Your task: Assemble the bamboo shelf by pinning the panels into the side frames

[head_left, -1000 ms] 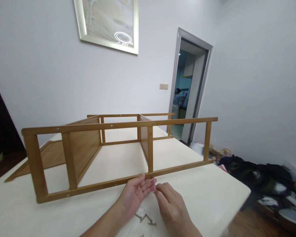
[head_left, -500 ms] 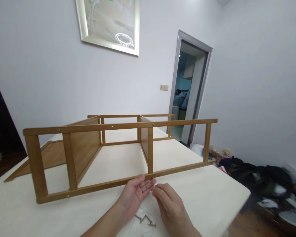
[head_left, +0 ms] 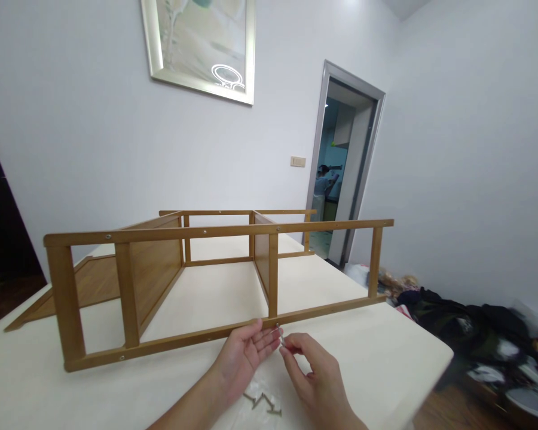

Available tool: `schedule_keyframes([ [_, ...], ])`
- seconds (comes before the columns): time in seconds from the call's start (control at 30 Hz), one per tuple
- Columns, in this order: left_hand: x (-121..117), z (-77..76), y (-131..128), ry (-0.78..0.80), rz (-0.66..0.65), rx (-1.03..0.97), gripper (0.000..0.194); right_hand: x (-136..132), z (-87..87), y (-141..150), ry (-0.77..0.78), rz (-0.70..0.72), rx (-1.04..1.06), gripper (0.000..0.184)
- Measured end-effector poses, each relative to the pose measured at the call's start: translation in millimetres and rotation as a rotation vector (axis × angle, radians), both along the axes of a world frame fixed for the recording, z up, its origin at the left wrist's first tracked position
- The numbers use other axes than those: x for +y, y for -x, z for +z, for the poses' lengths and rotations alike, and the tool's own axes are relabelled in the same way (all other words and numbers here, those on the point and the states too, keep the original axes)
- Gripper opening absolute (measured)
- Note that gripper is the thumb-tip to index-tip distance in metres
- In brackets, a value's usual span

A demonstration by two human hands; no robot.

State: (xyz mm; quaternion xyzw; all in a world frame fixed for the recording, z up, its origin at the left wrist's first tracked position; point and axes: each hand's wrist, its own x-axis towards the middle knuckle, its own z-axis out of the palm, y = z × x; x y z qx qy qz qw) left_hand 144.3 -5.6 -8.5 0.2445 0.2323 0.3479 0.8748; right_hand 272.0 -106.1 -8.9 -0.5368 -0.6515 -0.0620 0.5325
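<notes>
A brown wooden shelf frame [head_left: 233, 332] lies on its side on the white table [head_left: 341, 358]. My left hand [head_left: 247, 352] is palm up at its lower front rail, thumb near the rail and fingers stretched out. Between the thumb and index finger of my right hand [head_left: 311, 364] is a thin metal hex key [head_left: 282, 338]. Its upper end meets the rail below the middle upright, near a bolt hole. Several bronze-coloured bolts [head_left: 262, 401] lie on a clear plastic bag just below my hands.
A loose wooden panel [head_left: 94, 280] lies behind the frame's left end. Dark clothes and bags [head_left: 457, 322] are heaped beyond the table's right edge. Through the doorway [head_left: 336, 173] a person stands in another room.
My right hand has shifted slightly and its fingers have turned around the hex key, which now tilts differently. The left hand stays at the rail.
</notes>
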Motion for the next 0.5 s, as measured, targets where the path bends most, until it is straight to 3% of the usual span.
schedule_keyframes([
  [0.5, -1.2, 2.4, -0.5, -0.011, 0.001, 0.014, 0.01, 2.1, 4.0, 1.1, -0.074, 0.036, -0.019, 0.015],
])
